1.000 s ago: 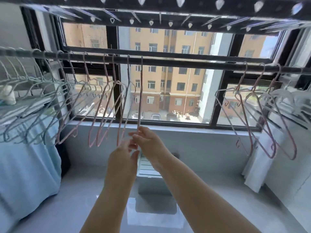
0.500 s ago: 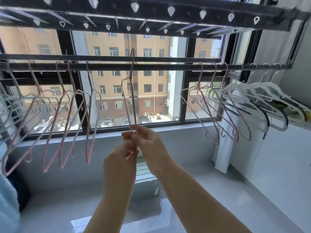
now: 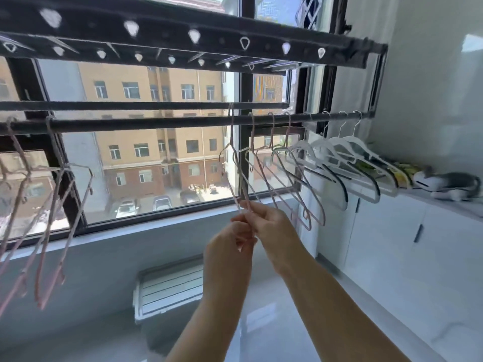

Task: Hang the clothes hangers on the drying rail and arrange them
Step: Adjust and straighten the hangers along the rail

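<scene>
Head view: a dark round metal drying rail (image 3: 156,122) ran across the window, with a flat dark bar (image 3: 162,30) above it pierced by teardrop holes. A thin pink wire hanger (image 3: 231,134) hung edge-on at the rail, just left of three similar pink hangers (image 3: 272,131). The top of its hook sat slightly higher than theirs; whether it bore on the rail could not be told. The right hand (image 3: 271,226) pinched the hanger's bottom corner between thumb and curled fingers. The left hand (image 3: 230,246), just below and touching the right, had its fingers curled round the same lower wire. Further right on the rail hung broad, smooth white plastic hangers (image 3: 339,150) with dark lower tips. More pink hangers (image 3: 39,288), blurred, hung at the far left, well apart. A white tabletop (image 3: 444,207) at right carried a grey-and-white object (image 3: 449,184), which could not be identified. The floor looked glossy.
</scene>
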`<action>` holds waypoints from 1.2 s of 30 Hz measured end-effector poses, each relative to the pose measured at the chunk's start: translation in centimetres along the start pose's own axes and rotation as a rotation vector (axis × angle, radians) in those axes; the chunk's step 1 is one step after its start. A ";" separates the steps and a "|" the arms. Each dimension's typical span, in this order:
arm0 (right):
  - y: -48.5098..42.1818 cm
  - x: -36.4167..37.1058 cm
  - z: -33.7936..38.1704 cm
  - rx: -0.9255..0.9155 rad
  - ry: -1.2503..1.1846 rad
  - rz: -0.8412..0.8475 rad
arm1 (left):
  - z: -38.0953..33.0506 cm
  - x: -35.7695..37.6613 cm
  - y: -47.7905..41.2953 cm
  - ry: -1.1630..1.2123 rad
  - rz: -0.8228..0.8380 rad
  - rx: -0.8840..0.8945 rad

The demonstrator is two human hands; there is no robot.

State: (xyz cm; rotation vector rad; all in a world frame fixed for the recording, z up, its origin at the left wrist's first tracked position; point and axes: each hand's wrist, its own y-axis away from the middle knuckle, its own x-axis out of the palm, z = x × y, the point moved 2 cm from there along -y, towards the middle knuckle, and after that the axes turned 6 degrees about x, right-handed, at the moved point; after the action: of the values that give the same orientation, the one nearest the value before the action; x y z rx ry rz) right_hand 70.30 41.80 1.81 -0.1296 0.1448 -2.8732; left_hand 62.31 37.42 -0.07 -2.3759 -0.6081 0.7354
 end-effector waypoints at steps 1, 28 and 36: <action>-0.2 -0.5 0.0 -0.003 0.035 -0.010 | -0.2 0.3 -0.1 0.010 -0.004 -0.001; -0.8 -2.9 -2.8 0.106 0.153 0.065 | 0.3 4.7 3.7 -0.172 0.069 -0.059; 1.6 -2.3 -3.3 -0.191 0.518 -0.052 | 1.0 -0.1 4.4 -0.225 -0.164 -0.039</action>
State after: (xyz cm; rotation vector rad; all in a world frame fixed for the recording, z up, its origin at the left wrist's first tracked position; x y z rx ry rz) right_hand 72.56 41.09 -1.79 0.5869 0.5173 -2.8704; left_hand 62.72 34.57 -3.53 -2.2621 -0.9071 0.9310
